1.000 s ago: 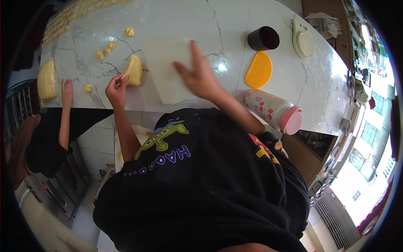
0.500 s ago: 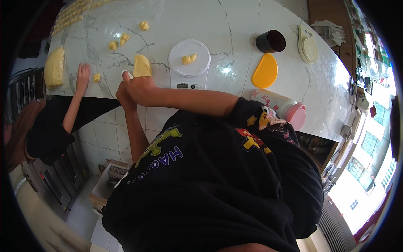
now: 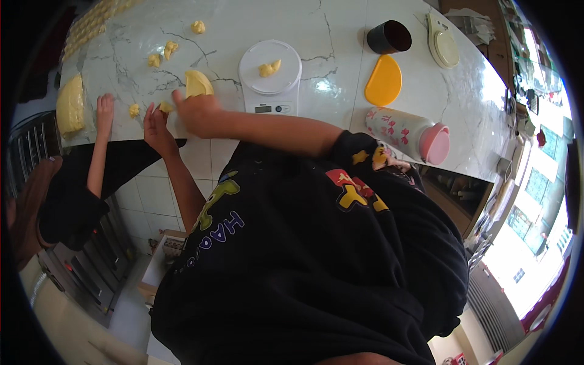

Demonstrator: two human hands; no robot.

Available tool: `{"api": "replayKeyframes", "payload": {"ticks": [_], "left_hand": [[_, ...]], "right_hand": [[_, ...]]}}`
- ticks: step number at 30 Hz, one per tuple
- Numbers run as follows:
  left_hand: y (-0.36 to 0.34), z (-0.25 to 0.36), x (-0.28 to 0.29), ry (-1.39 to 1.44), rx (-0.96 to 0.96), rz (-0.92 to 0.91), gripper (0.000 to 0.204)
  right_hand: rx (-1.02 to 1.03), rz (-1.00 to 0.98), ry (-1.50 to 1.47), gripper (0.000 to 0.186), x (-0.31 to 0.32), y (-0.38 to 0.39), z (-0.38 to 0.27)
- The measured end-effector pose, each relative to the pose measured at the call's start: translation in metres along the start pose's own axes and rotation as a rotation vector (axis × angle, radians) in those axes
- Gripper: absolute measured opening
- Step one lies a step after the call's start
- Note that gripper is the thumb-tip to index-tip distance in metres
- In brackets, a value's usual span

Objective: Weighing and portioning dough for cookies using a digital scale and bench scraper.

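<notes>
The left hand is at the near edge of the table, a small dough piece at its fingertips; whether it pinches this piece cannot be determined. The right hand is curled at the near end of the larger dough piece; its grip is hidden. To the right, a white scale bears a dough lump. Farther right are an orange scraper and a dark cup. At far left, a co-worker's hand is near a dough block.
</notes>
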State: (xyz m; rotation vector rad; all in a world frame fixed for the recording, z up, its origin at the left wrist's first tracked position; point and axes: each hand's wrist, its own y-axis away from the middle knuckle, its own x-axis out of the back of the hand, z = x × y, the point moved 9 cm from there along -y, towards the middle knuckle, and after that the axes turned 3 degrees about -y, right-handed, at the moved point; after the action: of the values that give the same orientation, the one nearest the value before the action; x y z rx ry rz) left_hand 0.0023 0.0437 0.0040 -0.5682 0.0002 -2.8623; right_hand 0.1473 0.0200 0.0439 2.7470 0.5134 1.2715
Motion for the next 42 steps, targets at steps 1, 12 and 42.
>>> {"api": "replayKeyframes", "payload": {"ticks": [1, 12, 42], "left_hand": [[-0.008, 0.0, -0.001, 0.279, 0.028, -0.019, 0.027], [-0.005, 0.114, -0.144, 0.351, -0.249, -0.776, 0.022], [-0.003, 0.085, -0.077, -0.262, -0.621, -0.347, 0.048]], "right_hand": [[-0.028, 0.008, -0.074, 0.059, 0.007, 0.003, 0.014], [-0.386, 1.185, -0.506, 0.04, 0.152, 0.215, 0.159], [-0.293, 1.152, -0.283, 0.034, 0.165, 0.243, 0.137]]}}
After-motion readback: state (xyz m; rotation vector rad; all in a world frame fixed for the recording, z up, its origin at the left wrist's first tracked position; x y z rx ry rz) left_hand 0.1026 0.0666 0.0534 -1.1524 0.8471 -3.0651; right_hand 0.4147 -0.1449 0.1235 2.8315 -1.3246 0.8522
